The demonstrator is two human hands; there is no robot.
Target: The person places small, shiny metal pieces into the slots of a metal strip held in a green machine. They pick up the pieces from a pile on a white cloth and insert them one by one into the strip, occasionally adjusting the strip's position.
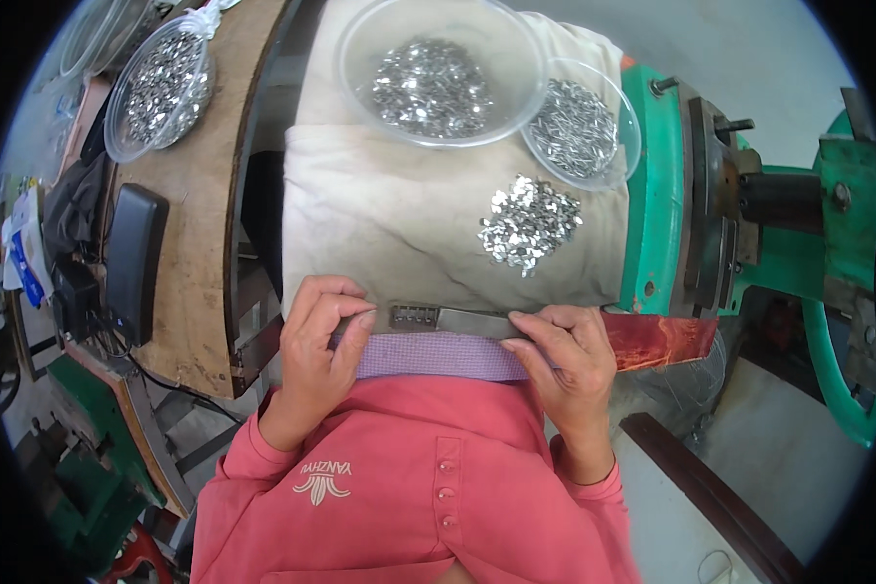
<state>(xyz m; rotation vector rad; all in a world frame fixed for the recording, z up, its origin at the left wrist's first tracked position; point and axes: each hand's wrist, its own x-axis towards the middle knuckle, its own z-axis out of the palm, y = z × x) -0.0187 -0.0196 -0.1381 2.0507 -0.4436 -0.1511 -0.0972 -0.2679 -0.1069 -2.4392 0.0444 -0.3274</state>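
Note:
A narrow dark metal bar (472,323) lies crosswise in front of me, at the near edge of the cloth-covered surface. My right hand (566,352) pinches its right end between thumb and fingers. Its left end is a slotted block (414,316) with several small recesses. Just left of that block, apart from it, my left hand (319,336) has thumb and forefinger drawn together; anything between them is too small to make out. Beyond the bar lies a loose pile of small shiny metal pieces (529,224) on the pale cloth (380,214).
A large clear tub (528,49) of small metal parts stands at the back, beside a smaller tub of metal pins (579,131). Green machinery (652,214) borders the right. On the left, a wooden bench (190,234) carries a black case (136,263) and another tub of parts (165,88).

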